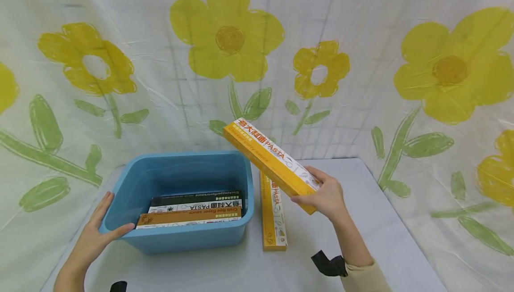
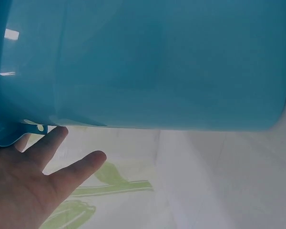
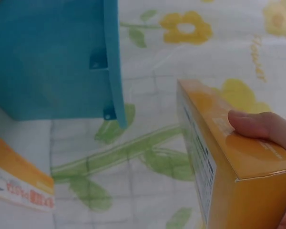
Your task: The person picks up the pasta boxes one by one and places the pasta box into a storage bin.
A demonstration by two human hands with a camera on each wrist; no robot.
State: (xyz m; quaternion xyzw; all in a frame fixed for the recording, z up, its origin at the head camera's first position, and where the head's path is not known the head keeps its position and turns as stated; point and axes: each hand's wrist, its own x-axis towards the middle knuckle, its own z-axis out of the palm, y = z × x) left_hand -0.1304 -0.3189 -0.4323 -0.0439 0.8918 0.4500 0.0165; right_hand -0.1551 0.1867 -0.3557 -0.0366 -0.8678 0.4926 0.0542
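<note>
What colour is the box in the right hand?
The box is yellow-orange and white, clearest in the head view.

Head view faces forward and down; nearer wrist views share its blue bin (image 1: 188,239)

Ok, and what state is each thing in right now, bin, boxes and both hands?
Blue bin: upright, uncovered, boxes inside.
Black pepper box: inside the bin.
Crab roe box: inside the bin, nearer side.
Raised yellow box: held, tilted, visible end closed.
Other yellow box: lying on the table.
Left hand: resting on the bin's rim.
Right hand: gripping the raised box.
</note>
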